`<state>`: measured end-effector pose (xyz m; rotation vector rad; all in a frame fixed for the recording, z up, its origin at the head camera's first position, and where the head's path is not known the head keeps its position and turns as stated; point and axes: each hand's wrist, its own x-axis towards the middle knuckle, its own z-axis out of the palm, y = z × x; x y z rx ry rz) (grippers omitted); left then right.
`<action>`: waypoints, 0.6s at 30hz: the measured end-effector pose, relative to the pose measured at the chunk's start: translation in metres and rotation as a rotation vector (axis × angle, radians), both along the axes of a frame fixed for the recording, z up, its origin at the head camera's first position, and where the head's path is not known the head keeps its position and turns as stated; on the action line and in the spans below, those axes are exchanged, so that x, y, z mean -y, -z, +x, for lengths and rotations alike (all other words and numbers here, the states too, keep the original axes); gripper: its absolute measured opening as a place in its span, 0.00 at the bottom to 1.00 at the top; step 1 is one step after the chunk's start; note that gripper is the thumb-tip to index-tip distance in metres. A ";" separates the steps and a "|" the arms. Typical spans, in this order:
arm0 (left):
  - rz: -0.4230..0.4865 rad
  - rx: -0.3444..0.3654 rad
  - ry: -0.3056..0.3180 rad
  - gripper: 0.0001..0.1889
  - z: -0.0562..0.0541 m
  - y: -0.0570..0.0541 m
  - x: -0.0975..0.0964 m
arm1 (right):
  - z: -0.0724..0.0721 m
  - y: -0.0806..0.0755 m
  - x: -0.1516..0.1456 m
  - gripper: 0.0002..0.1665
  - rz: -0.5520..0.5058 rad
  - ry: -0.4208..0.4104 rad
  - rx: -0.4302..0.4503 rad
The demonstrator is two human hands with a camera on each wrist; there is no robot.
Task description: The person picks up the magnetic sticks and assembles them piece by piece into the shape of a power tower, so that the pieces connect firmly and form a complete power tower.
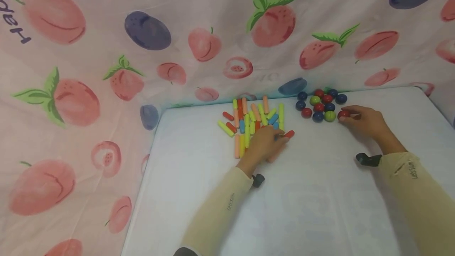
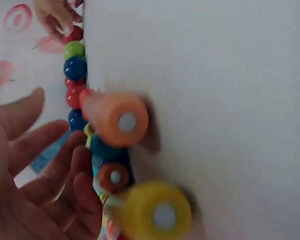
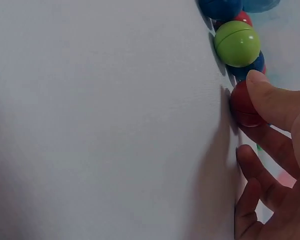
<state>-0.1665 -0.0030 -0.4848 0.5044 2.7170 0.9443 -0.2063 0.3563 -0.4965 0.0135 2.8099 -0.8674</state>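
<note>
- Right hand (image 1: 366,121): grasping a glossy dark-red ball (image 3: 245,106) with a fine seam, pinched between thumb and fingers; the ball rests at the right near edge of its group, just beside a glossy lime-green ball (image 3: 237,44).
- Group of glossy red, blue and green balls (image 1: 318,107): packed closely along the far edge of the flat white tabletop (image 1: 320,192), right of centre.
- Left hand (image 1: 264,143): released, fingers loosely bent and parted from the thumb, above the near right part of the sticks; a short red cylindrical stick (image 1: 290,134) lies just beyond its fingertips, contact uncertain.
- Loose cluster of yellow, orange, red and blue cylindrical sticks (image 1: 247,136): left of the balls, partly hidden by the left hand.
- Pale pink cloth printed with fruit (image 1: 89,224): beyond the tabletop and to its left.
- Beige sleeves (image 1: 217,204): on both forearms.
</note>
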 end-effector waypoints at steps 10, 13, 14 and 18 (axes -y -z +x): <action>-0.247 -0.115 -0.058 0.08 -0.001 0.004 -0.027 | 0.006 -0.006 0.001 0.42 -0.009 -0.053 0.072; -0.299 -0.142 -0.052 0.05 0.001 0.002 -0.029 | 0.009 -0.007 0.001 0.42 -0.017 -0.081 0.082; -0.326 -0.146 -0.039 0.05 0.002 0.001 -0.029 | 0.010 -0.007 0.001 0.42 -0.018 -0.087 0.085; -0.433 -0.190 0.066 0.04 0.005 -0.001 -0.026 | 0.017 -0.008 0.005 0.44 -0.030 -0.109 0.114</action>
